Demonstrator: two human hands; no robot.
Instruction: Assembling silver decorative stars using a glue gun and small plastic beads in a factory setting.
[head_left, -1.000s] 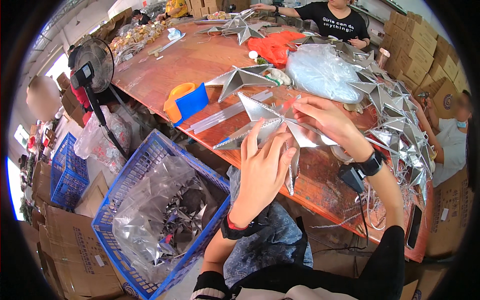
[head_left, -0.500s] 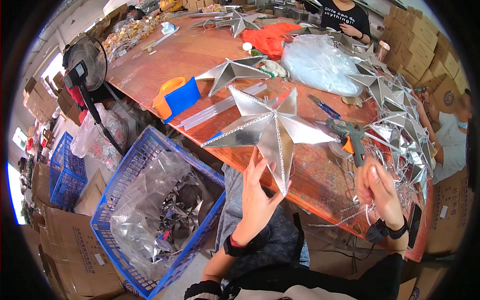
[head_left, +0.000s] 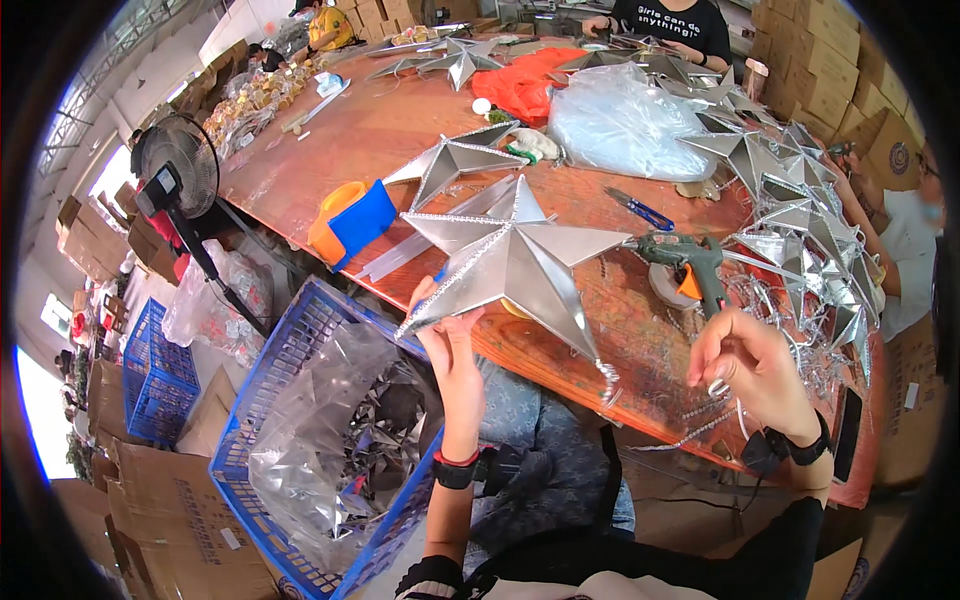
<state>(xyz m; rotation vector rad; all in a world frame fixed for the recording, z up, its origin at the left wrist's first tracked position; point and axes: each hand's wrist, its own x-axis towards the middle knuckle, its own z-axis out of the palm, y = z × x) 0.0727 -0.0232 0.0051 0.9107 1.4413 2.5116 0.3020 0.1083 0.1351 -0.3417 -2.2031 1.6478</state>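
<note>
My left hand (head_left: 455, 345) grips a large silver five-pointed star (head_left: 515, 262) by its near left point, palm up, holding it tilted over the table's front edge. Silver bead trim runs along some of the star's ridges, and a short loose bead end (head_left: 608, 378) hangs off its near right point. Close to the glue gun, my right hand (head_left: 755, 370) is raised with curled fingers; a small shiny bit shows by them, too small to name. The dark green glue gun (head_left: 706, 265) with orange trigger lies just beyond that hand, beside a tape roll (head_left: 668, 285).
Blue-handled pliers (head_left: 640, 208), clear sticks (head_left: 395, 262) and a blue-and-orange holder (head_left: 355, 222) lie on the wooden table (head_left: 290, 185). More silver stars (head_left: 820, 220) pile up at right. A blue crate (head_left: 235, 440) stands below left, near a fan (head_left: 180, 170). Co-workers sit across and at right.
The star has turned and shifted left; my left hand has moved left onto another point. My right hand has loosened from a tighter fist. The bead end now dangles off a point.
</note>
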